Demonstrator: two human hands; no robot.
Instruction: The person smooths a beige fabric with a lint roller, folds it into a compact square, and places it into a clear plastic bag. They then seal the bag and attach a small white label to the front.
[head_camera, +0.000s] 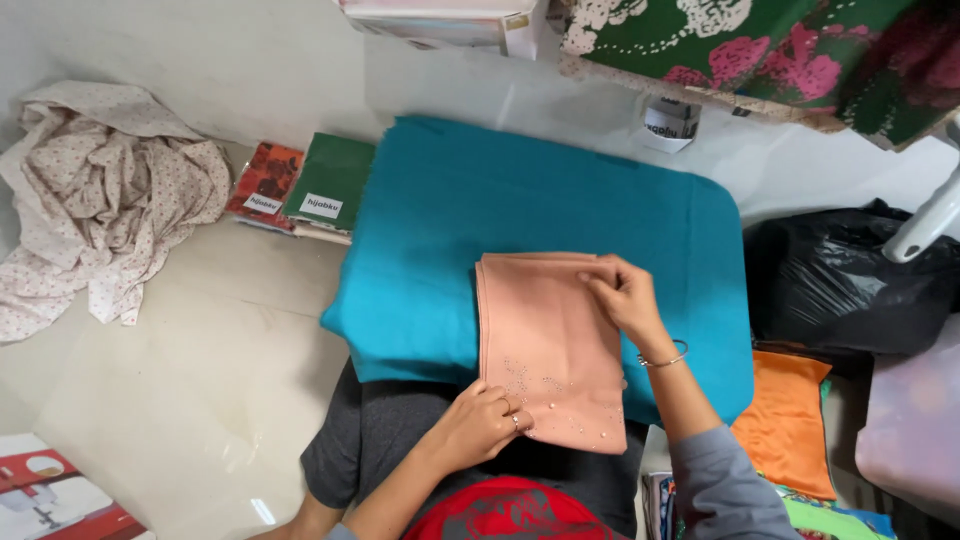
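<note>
At nine o'clock I see a crumpled spotted cloth (100, 190) on the floor, well clear. In the middle the folded peach cloth (550, 345) lies on the teal pad (480, 220). My left hand (480, 425) pinches its near corner at six o'clock; my right hand (625, 295) presses fingers together on the far edge. I judge the layers could slide apart if either pinch slackens, since the smooth fabric overhangs the pad's near edge.
</note>
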